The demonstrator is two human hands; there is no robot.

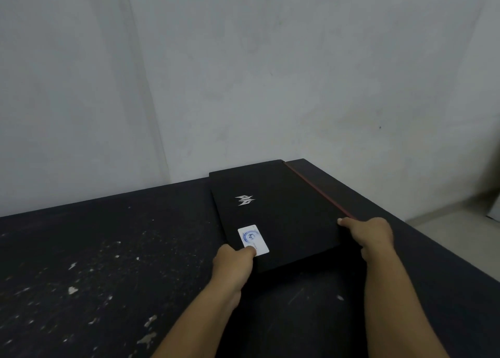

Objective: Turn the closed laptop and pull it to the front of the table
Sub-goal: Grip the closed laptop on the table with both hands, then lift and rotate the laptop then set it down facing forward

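Both hands are on the near end of the closed laptop (278, 217). Left hand (234, 265) grips the near-left corner, thumb on top touching the white sticker (253, 240), fingers apparently curled under the edge. Right hand (372, 236) clamps the near-right corner, thumb on the lid just beside the red strip (319, 189), fingers hidden under or behind the edge.

Laptop lies flat on the black table (108, 263), toward the far right, its far end close to the back edge by the wall (243, 73). It sits skewed — long axis running away from the person, short edge facing them.

Step, as I read it: grip is set, turn-and-pull is in hand, but the laptop isn't squared or at the front yet. Next move likely calls for swinging it until a long edge faces the person, then sliding it toward the near edge — both hands pulling evenly so it doesn't twist. Table is scuffed and paint-flecked, so it may drag a bit.

Count: one laptop, one silver logo (244, 200) on the lid, one sticker, one red strip, one table, two hands. Nothing else on the table that I can see.
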